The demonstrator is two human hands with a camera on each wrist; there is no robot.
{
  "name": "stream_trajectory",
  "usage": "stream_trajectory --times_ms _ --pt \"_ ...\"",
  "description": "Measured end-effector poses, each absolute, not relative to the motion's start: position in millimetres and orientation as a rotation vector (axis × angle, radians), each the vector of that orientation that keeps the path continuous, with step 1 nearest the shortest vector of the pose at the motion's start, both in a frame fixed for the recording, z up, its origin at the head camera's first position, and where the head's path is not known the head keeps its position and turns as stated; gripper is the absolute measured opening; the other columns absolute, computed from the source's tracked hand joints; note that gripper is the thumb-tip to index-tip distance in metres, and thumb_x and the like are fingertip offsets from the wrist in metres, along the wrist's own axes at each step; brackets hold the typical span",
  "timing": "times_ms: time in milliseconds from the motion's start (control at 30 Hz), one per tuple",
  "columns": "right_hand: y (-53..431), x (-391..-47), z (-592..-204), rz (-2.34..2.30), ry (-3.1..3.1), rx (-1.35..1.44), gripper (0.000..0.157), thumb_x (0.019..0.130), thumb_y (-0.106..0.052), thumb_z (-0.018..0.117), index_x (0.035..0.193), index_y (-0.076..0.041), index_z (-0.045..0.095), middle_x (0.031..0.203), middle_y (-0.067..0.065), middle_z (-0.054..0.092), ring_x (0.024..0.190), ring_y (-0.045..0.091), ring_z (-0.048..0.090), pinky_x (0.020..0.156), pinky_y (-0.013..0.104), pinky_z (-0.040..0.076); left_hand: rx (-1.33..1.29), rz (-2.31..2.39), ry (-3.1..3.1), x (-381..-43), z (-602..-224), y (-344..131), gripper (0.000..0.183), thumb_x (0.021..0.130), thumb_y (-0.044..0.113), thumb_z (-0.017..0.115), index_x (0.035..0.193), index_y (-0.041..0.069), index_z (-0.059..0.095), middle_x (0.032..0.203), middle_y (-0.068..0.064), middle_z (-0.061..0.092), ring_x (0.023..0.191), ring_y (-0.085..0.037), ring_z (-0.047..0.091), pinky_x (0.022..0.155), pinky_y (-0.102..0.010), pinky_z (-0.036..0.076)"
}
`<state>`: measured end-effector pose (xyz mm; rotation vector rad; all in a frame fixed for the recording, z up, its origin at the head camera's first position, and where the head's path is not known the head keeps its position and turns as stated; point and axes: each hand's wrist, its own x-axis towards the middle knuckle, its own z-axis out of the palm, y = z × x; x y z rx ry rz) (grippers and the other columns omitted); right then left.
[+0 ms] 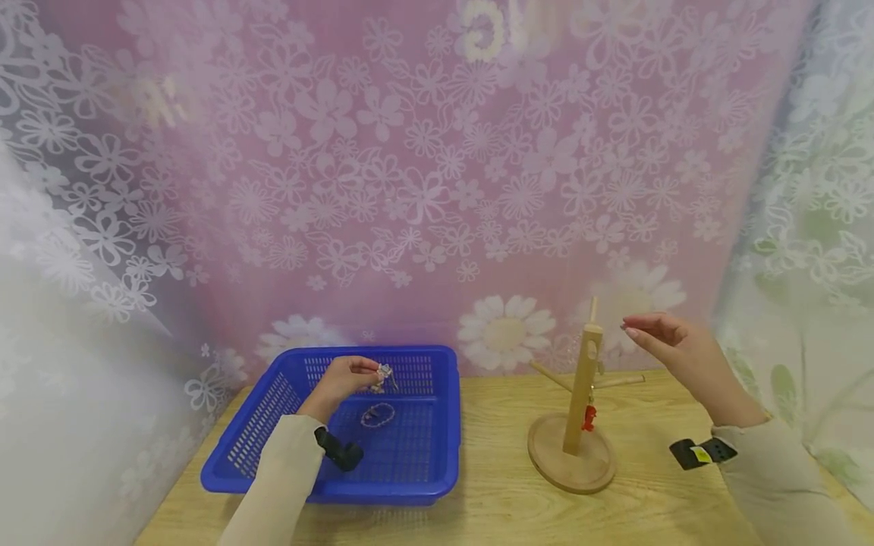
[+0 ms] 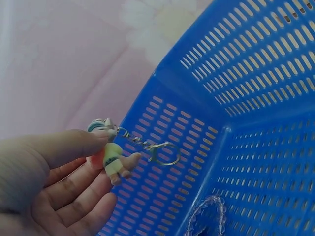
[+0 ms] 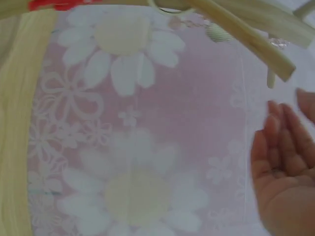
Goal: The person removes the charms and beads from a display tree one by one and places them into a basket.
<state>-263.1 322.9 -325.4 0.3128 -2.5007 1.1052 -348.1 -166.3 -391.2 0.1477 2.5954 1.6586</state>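
Over the blue basket (image 1: 447,455), my left hand (image 1: 344,383) pinches a keychain (image 2: 114,160) by its small figurine, between thumb and fingers. Its chain and metal split ring (image 2: 170,154) stick out past the fingertips. Inside the basket lies a beaded bracelet (image 1: 378,415). My right hand (image 1: 679,356) is raised to the right of a wooden peg stand (image 1: 580,394), fingers extended and loosely bent. In the right wrist view, that hand (image 3: 288,172) shows below the end of a wooden peg (image 3: 283,71). A red keychain (image 1: 589,418) hangs on the stand.
The stand's round base (image 1: 570,474) sits on a light wooden table (image 1: 501,447), right of the basket. Other small hanging pieces, including a pale charm (image 3: 218,33), are on the stand. A flowered pink curtain (image 1: 423,189) closes off the back.
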Motion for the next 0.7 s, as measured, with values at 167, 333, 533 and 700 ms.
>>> stream_trajectory --times_ms 167,333,533,700 --pt "320 -280 -306 1.214 -2.605 0.294 0.053 0.094 -0.045 0.052 0.135 -0.011 0.051 0.116 -0.026 0.056 0.105 -0.011 0.047 0.097 0.055 0.04 0.149 1.638 2.58 -349 -393 -168 0.03 0.085 0.009 0.068 0.111 -0.006 0.063 0.104 -0.019 0.067 0.089 -0.019 0.065 0.088 -0.045 0.05" --pt "317 -293 -298 1.312 -2.689 0.337 0.057 0.096 -0.046 0.048 0.143 -0.015 0.041 0.141 0.009 0.049 0.103 -0.011 0.05 0.1 0.065 0.031 0.103 1.577 2.583 -352 -395 -170 0.029 0.085 0.012 0.069 0.11 -0.001 0.066 0.103 -0.014 0.069 0.091 -0.019 0.064 0.09 -0.047 0.049" --pt "311 -300 -299 1.373 -2.708 0.389 0.058 0.095 -0.047 0.049 0.141 -0.013 0.044 0.132 0.0 0.056 0.105 -0.007 0.054 0.1 0.068 0.027 0.113 1.514 2.582 -358 -399 -171 0.025 0.085 0.012 0.069 0.108 0.002 0.069 0.107 -0.012 0.069 0.098 -0.022 0.064 0.091 -0.044 0.05" --pt "305 -305 -301 1.514 -2.605 0.487 0.051 0.097 -0.039 0.049 0.139 -0.011 0.047 0.115 -0.025 0.057 0.099 -0.015 0.052 0.106 0.058 0.03 0.113 1.469 2.593 -362 -402 -173 0.022 0.085 0.008 0.068 0.106 0.001 0.07 0.105 -0.013 0.07 0.093 -0.019 0.065 0.089 -0.042 0.051"
